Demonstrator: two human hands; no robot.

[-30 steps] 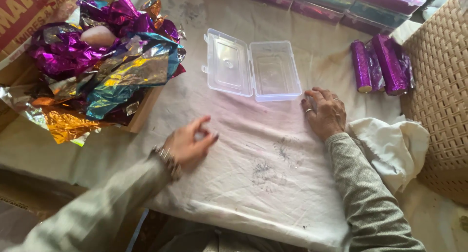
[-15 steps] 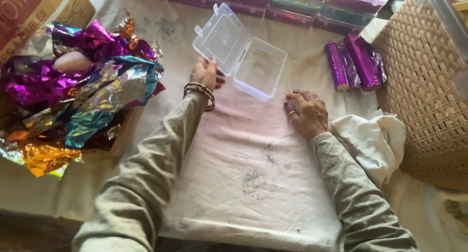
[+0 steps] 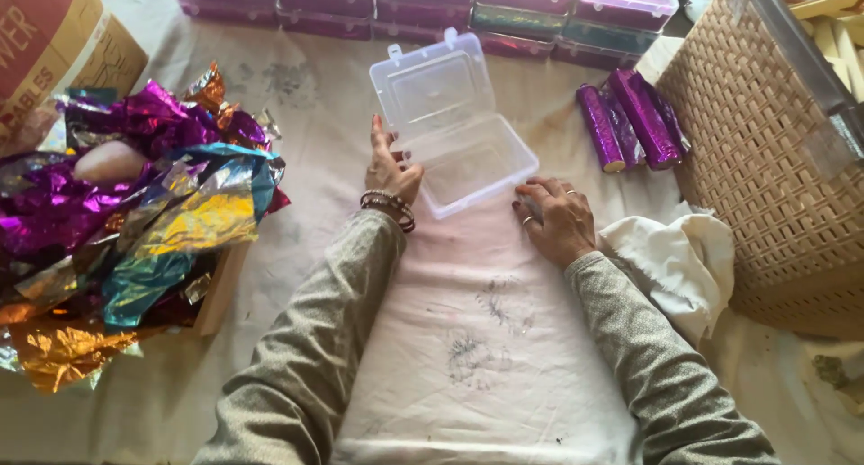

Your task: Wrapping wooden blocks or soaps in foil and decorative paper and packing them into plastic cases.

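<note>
A clear plastic hinged box (image 3: 463,154) lies open on the white cloth (image 3: 486,339), its lid (image 3: 432,87) tilted back. My left hand (image 3: 389,168) rests against the box's left side, fingers extended, with bead bracelets at the wrist. Flat on the cloth just right of the box's near corner lies my right hand (image 3: 558,217), rings on two fingers, holding nothing.
A pile of shiny coloured foil sheets (image 3: 135,222) fills a cardboard tray at the left. Purple foil-wrapped rolls (image 3: 630,123) lie at the right beside a woven basket (image 3: 765,159). Closed boxes (image 3: 423,1) line the far edge. A crumpled white cloth (image 3: 675,258) sits near my right wrist.
My left hand reached forward from the cloth to the open box's left side. The right hand stayed flat. The view moved closer to the box.
</note>
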